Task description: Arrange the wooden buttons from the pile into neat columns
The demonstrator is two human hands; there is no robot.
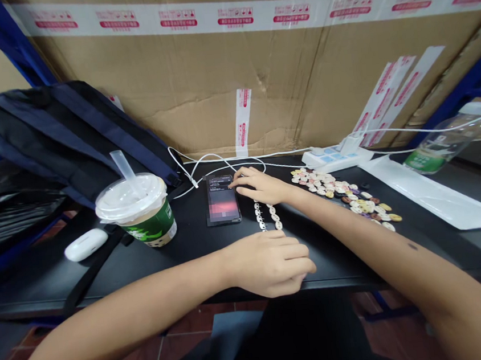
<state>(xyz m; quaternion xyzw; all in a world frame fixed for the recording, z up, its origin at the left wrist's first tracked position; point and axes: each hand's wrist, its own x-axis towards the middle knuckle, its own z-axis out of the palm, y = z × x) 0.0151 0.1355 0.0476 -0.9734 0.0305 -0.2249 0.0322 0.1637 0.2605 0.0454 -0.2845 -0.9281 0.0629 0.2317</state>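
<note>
My right hand [260, 185] reaches over the table with its fingers apart, and a fingertip meets the right edge of the lit screen of a phone [222, 202]. The phone lies flat, with a dark and reddish display. Closer to me, my left hand [270, 264] rests by the table's front edge, fingers curled under; whatever they may hold is hidden. Between the two hands lie two rows of small oval white pieces [275, 217] with dark markings, partly covered by the hands. A loose spread of similar pieces [345, 195], in white, yellow, brown and pink, lies beyond my right forearm.
To the left stand a lidded drink cup [151, 212] with a straw, a white earbud case [86, 245] and a dark backpack [72, 134]. White cables lead to a power strip [335, 157]. A white tray [439, 193] and a plastic bottle [443, 141] are at right; cardboard [196, 81] lines the back.
</note>
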